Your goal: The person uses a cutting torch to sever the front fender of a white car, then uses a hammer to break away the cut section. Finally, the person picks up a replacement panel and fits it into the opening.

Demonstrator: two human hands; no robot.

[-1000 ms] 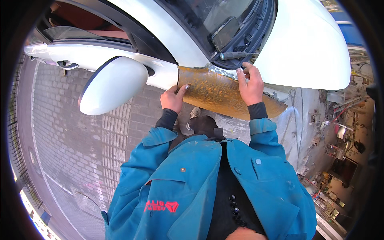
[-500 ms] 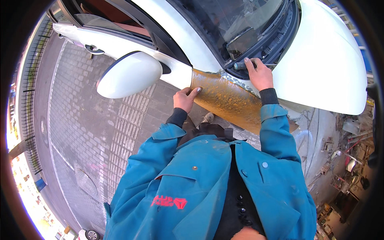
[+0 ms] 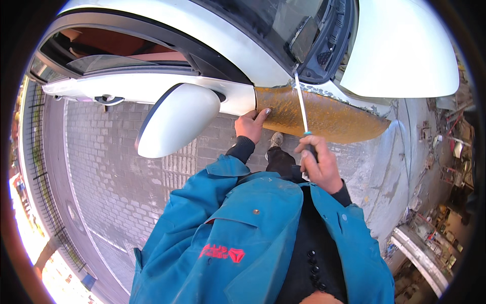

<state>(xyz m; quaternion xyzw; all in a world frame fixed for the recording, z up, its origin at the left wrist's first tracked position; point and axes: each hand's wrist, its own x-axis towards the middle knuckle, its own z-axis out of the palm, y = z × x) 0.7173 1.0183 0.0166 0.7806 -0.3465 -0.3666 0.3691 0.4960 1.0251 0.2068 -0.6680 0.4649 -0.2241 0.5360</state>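
A brown, rust-mottled fender panel (image 3: 344, 119) lies along the side of a white car, just ahead of the door. At its rear end my left hand (image 3: 249, 125) is closed on the lower edge, thumb on the outer face and fingers partly hidden. My right hand (image 3: 325, 166) is wrapped around the dark handle of a screwdriver (image 3: 302, 105). Its long bright shaft crosses in front of the panel and points up toward the base of the windshield. The tip is near the windshield corner; whether it touches cannot be told.
A white side mirror (image 3: 185, 119) sticks out left of my left hand. The white hood (image 3: 400, 50) rises at the right. A dark phone-like rectangle (image 3: 304, 40) rests at the windshield's base. Assorted parts and scrap (image 3: 445, 202) lie on the ground at right.
My right hand has come down and back from the windshield base with the screwdriver, whose shaft now points up. The left hand stays on the panel's edge. The view has shifted.
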